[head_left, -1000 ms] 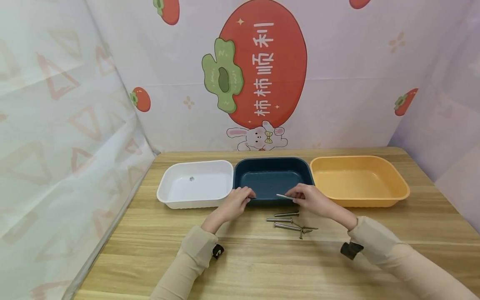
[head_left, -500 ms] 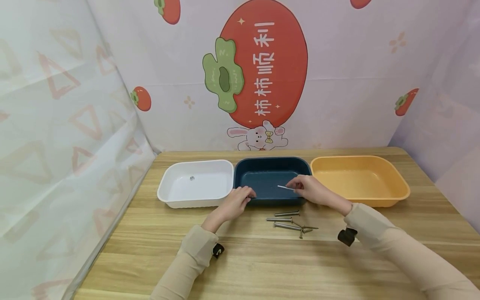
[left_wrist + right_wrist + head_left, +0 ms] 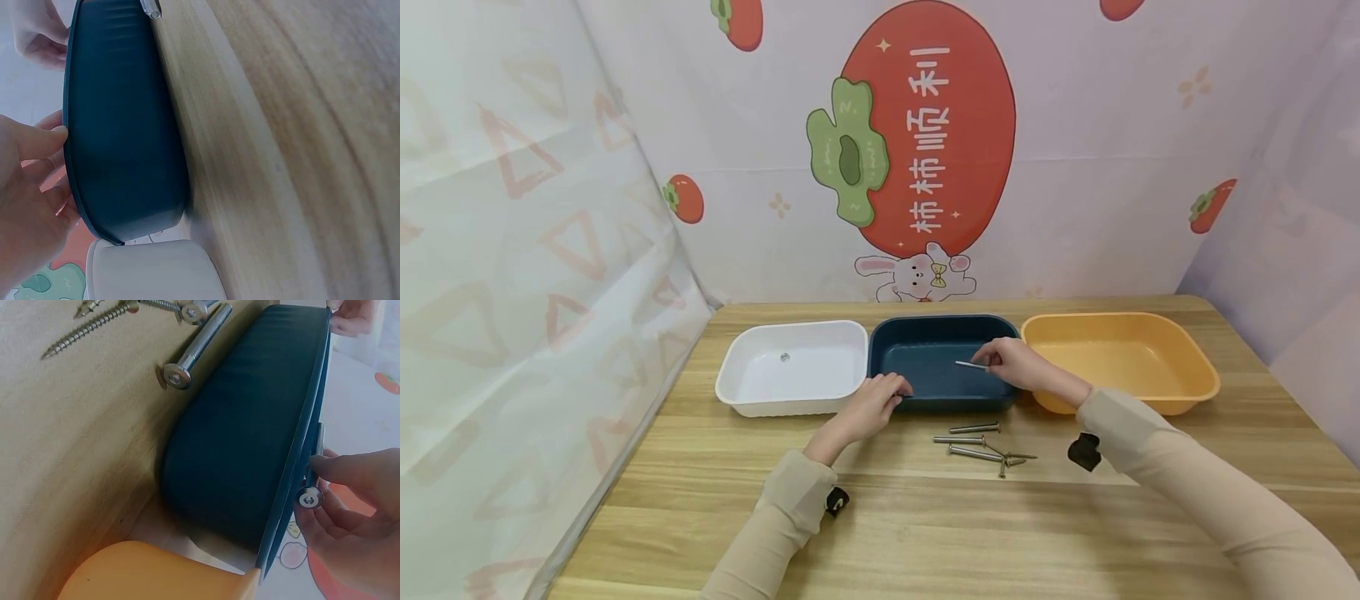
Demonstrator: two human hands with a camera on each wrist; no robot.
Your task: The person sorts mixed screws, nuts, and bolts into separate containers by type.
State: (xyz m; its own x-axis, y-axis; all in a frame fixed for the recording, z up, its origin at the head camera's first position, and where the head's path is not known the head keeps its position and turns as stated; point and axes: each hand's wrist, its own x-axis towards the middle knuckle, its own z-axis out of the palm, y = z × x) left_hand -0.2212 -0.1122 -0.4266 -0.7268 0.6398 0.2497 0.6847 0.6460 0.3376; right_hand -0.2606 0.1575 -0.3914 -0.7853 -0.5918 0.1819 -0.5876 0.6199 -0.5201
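Note:
My left hand (image 3: 867,407) grips the near rim of the dark blue plastic bin (image 3: 917,358); in the left wrist view its thumb (image 3: 47,140) lies outside the wall, with the fingers behind the rim. Over the right part of that bin, my right hand (image 3: 1013,362) pinches a silver bolt (image 3: 970,365) between thumb and fingers. The bolt's round socket head (image 3: 309,498) faces the right wrist camera, and its shank points left in the head view. On the table before the bin lie several bolts (image 3: 974,453) and pointed wood screws (image 3: 87,330).
Left of the blue bin stands a white bin (image 3: 790,379) with a small shiny metal piece (image 3: 785,357) in it. An orange bin (image 3: 1112,362) adjoins on the right. Behind the wooden table (image 3: 925,533) hangs a printed cloth (image 3: 1090,208).
My right hand has moved forward, carrying the bolt from the blue bin's near rim farther over its inside. My left hand stays on the rim.

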